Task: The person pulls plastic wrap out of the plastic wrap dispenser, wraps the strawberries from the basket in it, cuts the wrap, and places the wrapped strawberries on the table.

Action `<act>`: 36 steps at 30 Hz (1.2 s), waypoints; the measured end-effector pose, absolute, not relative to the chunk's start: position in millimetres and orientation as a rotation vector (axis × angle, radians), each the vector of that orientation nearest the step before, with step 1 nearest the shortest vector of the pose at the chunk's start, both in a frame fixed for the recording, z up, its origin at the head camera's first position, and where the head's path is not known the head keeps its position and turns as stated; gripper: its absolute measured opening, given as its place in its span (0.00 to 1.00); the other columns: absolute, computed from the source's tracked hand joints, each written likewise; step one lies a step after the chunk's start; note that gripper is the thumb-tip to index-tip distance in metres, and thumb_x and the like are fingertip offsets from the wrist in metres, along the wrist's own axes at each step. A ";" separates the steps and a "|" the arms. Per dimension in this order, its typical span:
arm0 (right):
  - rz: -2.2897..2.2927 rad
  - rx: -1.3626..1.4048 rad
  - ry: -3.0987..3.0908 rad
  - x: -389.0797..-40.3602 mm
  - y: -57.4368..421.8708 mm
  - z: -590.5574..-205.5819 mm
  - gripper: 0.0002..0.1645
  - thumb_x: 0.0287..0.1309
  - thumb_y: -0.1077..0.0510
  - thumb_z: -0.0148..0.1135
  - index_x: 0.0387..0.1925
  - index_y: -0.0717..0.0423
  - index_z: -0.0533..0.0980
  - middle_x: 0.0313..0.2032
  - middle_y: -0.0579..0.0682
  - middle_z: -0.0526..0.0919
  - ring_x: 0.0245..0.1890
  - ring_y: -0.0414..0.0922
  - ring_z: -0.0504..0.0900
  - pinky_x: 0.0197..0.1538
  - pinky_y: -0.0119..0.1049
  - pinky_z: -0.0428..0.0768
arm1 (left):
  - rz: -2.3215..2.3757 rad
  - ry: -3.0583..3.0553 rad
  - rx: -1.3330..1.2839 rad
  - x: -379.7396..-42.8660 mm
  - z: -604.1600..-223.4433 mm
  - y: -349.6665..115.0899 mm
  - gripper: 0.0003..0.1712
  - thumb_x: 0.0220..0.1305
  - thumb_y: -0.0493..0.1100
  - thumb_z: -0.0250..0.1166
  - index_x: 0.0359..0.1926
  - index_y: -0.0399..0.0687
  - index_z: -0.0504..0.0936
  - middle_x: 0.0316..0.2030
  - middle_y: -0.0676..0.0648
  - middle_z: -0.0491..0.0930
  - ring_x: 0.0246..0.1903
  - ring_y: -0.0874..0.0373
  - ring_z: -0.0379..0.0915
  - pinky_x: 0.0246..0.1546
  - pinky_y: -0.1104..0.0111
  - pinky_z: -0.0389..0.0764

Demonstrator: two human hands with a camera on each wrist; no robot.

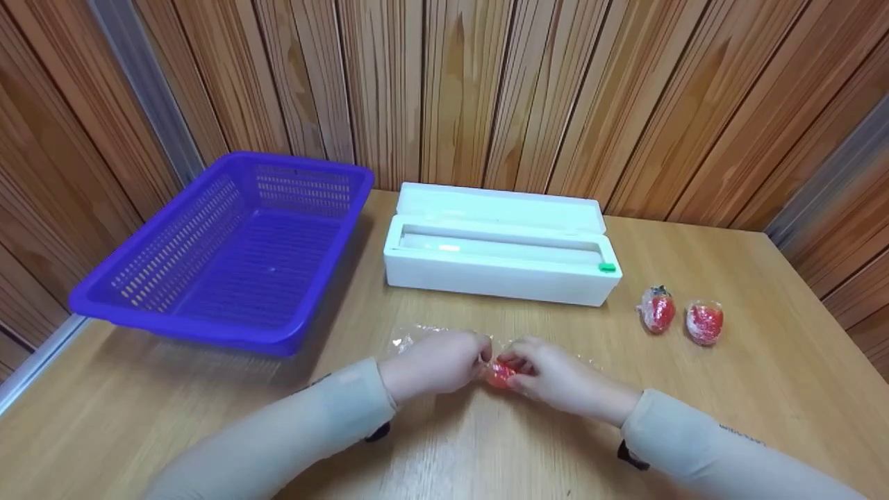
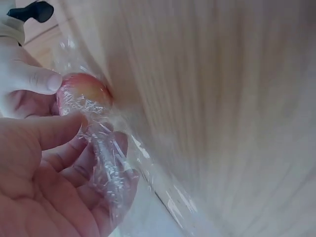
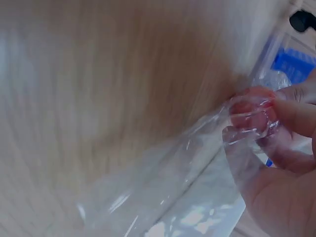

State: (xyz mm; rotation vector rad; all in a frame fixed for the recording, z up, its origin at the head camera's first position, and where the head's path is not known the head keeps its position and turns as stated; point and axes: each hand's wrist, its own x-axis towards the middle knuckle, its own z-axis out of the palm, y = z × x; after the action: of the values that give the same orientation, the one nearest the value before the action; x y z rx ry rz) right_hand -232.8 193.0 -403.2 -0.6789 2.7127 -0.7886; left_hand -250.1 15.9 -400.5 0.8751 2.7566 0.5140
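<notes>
A small red fruit (image 1: 499, 375) with a yellowish patch lies between the two hands at the front middle, partly covered by clear plastic wrap (image 2: 113, 168). My left hand (image 1: 441, 361) pinches the gathered wrap close beside the fruit; in the left wrist view the bunched film trails over its fingers. From the other side, my right hand (image 1: 561, 378) holds the fruit between thumb and fingers through the film. More loose wrap (image 3: 148, 192) spreads away from the fruit in the right wrist view. Parts of the fruit are hidden behind fingers.
Behind the hands stands a white wrap dispenser box (image 1: 500, 278) with its lid up, a roll inside and a green slider (image 1: 607, 267). Two film-wrapped strawberries (image 1: 658, 310) (image 1: 705, 323) lie to the right. A purple basket (image 1: 298, 333) stands at left. Wood panelling closes the back.
</notes>
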 end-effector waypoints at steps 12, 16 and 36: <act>-1.000 -0.424 2.574 -256.7 205.4 -407.5 0.15 0.56 0.57 0.52 0.47 0.52 0.72 0.43 0.50 0.76 0.45 0.45 0.73 0.50 0.43 0.71 | 0.571 2.721 0.788 -266.1 -406.3 22.9 0.14 0.63 0.42 0.49 0.47 0.56 0.74 0.44 0.54 0.78 0.48 0.59 0.73 0.52 0.64 0.72; -0.823 -0.531 2.838 -247.0 202.7 -390.4 0.17 0.54 0.59 0.56 0.47 0.53 0.71 0.43 0.49 0.76 0.46 0.45 0.73 0.51 0.42 0.73 | 0.558 2.714 0.791 -266.5 -406.1 24.2 0.13 0.63 0.43 0.49 0.46 0.56 0.75 0.42 0.53 0.79 0.46 0.59 0.74 0.49 0.65 0.73; -0.062 -0.906 3.174 -222.9 179.0 -408.1 0.21 0.48 0.64 0.59 0.47 0.60 0.71 0.42 0.53 0.75 0.43 0.46 0.75 0.45 0.40 0.77 | 0.406 2.811 0.764 -273.4 -405.9 30.5 0.14 0.64 0.44 0.48 0.45 0.48 0.77 0.40 0.49 0.78 0.42 0.57 0.74 0.47 0.65 0.74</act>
State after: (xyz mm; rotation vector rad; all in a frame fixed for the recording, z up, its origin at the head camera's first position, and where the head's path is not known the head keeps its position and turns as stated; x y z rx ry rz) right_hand -222.9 179.0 -408.1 -0.9055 3.1738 -0.0622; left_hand -273.4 30.5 -405.9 0.7636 2.8108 0.4064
